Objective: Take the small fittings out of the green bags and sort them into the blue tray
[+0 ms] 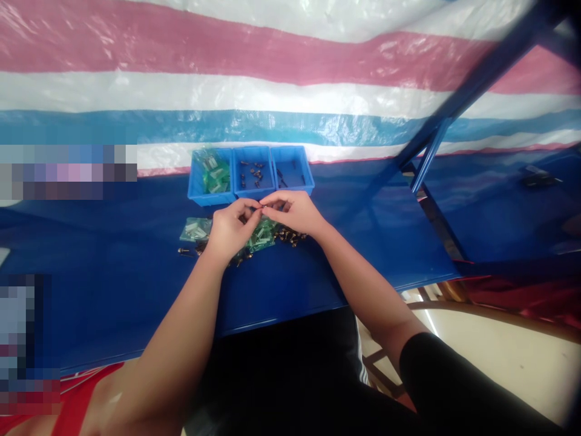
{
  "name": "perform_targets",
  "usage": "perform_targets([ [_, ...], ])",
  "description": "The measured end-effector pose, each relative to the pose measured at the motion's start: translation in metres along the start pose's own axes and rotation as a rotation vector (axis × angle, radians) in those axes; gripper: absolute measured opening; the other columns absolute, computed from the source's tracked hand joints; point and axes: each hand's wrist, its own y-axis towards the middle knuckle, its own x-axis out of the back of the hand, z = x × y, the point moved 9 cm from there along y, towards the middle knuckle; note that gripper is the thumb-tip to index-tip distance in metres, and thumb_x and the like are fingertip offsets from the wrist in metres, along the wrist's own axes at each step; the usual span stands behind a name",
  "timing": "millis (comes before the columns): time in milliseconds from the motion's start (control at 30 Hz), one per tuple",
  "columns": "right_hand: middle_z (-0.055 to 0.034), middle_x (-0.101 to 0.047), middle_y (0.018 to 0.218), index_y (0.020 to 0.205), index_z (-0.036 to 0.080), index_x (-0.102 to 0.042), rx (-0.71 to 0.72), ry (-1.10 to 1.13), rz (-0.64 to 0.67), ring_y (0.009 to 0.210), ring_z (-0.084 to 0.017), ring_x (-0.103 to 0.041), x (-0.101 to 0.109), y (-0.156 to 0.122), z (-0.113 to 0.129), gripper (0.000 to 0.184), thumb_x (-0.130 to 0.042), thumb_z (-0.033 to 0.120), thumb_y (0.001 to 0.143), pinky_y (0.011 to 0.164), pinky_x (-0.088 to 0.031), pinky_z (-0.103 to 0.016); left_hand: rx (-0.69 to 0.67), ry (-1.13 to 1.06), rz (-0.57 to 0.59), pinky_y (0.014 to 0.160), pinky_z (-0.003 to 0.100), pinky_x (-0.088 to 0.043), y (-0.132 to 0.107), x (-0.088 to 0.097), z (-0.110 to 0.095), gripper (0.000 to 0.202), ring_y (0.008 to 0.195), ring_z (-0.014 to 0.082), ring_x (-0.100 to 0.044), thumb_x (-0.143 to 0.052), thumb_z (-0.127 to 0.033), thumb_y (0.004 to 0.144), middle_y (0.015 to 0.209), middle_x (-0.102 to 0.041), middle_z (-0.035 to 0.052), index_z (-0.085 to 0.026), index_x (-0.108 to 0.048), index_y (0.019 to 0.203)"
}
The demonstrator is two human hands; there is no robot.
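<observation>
My left hand (235, 227) and my right hand (293, 212) meet fingertip to fingertip just in front of the bins. Both are pinched around something tiny, too small to make out. Under and beside them on the blue table lie green-tinted plastic bags (262, 235) with pale pieces inside. A heap of small brass-and-dark screw-like parts (290, 236) sits below my right hand. Another green bag (196, 229) lies left of my left hand, with a single screw-like part (184, 251) near it. My left hand partly hides more small parts.
Three joined blue bins stand behind my hands: the left bin (193, 192) holds green bags, the middle bin (249, 191) small metal parts, the right bin (310, 181) a few dark thin pieces. A blue metal post (481, 66) slants at the right. Striped plastic sheeting (290, 54) hangs behind.
</observation>
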Motion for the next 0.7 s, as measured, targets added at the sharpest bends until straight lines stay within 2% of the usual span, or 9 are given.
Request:
perform_targets([
  [233,-0.0066,-0.080,0.095,0.100,0.016,-0.081,0.020,-0.083,-0.035,0.076,-0.014,-0.068,0.0021,0.0003,0.0028,0.020,-0.072,0.028,0.087,0.071,-0.058,-0.028,-0.026,0.041,-0.004,0.061,0.023,-0.043,-0.0001,0.0003,-0.0011,0.029,0.056,0.0098,-0.053,-0.067,-0.037,0.096,0.065,-0.062,-0.0040,-0.018,-0.075,0.116],
  [500,-0.0064,-0.080,0.094,0.099,0.016,-0.081,0.061,-0.066,-0.074,0.073,-0.014,-0.067,0.0036,-0.0003,0.0025,0.022,-0.077,0.033,0.085,0.069,-0.057,-0.029,-0.041,0.062,0.028,0.063,0.024,-0.044,-0.0003,-0.0020,-0.0032,0.031,0.057,0.0102,-0.053,-0.065,-0.039,0.097,0.067,-0.064,-0.0029,-0.018,-0.078,0.117],
  [700,-0.0064,-0.079,0.096,0.101,0.016,-0.080,0.107,-0.135,-0.028,0.075,-0.013,-0.068,0.0006,0.0005,0.0052,0.021,-0.077,0.029,0.085,0.071,-0.056,-0.028,-0.081,0.095,0.032,0.063,0.024,-0.044,-0.0001,-0.0021,-0.0082,0.029,0.057,0.0104,-0.052,-0.062,-0.036,0.097,0.067,-0.065,-0.0018,-0.017,-0.078,0.112],
])
